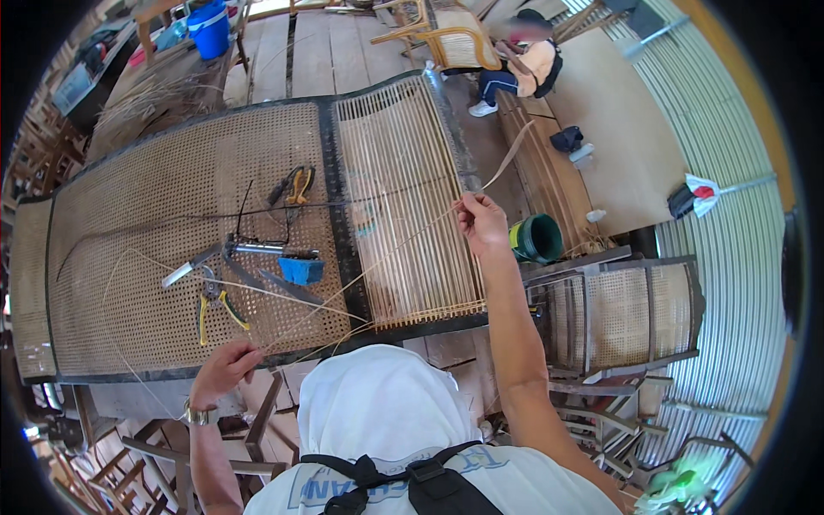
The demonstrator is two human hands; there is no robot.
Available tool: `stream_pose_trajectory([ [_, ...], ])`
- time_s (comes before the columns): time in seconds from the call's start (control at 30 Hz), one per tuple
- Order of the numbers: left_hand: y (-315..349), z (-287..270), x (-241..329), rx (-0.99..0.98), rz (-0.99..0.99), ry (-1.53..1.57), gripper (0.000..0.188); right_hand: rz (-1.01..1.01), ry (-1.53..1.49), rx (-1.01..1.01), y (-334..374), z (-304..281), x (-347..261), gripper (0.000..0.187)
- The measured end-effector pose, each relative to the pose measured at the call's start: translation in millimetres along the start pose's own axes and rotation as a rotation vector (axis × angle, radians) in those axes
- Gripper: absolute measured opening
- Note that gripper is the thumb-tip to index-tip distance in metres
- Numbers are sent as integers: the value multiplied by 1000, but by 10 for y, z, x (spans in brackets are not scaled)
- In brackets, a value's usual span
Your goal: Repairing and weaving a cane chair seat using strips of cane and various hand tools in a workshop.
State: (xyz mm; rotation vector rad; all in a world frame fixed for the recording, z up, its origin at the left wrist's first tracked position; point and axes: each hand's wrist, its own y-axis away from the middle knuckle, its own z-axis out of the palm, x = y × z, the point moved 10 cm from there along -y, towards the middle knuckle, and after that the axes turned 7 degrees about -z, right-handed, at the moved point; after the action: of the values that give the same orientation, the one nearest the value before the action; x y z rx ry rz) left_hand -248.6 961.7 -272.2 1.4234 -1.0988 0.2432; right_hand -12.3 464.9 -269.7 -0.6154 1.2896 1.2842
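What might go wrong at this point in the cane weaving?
The long cane strip, pulled by the right hand while the left hand pinches its other end, might kink or snap. It may also snag the pliers lying loose on the woven panel.

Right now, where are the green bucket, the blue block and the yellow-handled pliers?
green bucket [537, 238], head view, on its rim.
blue block [301, 270], head view, on its top face.
yellow-handled pliers [216, 302], head view, on a handle.
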Motion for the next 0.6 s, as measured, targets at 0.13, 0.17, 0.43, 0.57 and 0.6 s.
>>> stream_pose_trajectory([
  [0.13,152,-28,-58,23,-54,42,23,-110,-5,40,-61,-263,-415,10],
  [0.17,163,16,-51,13,-38,40,23,-127,0,50,-47,-293,-543,10],
  [0.43,-62,275,135,16,40,72,22,-308,-213,-11,96,-622,-1593,6],
  [0.57,-243,309,7,107,113,-18,23,-419,-165,35,89,-653,-1941,6],
  [0.6,-302,314,-12,144,161,-64,23,-384,-201,-22,91,-656,-1999,7],
])
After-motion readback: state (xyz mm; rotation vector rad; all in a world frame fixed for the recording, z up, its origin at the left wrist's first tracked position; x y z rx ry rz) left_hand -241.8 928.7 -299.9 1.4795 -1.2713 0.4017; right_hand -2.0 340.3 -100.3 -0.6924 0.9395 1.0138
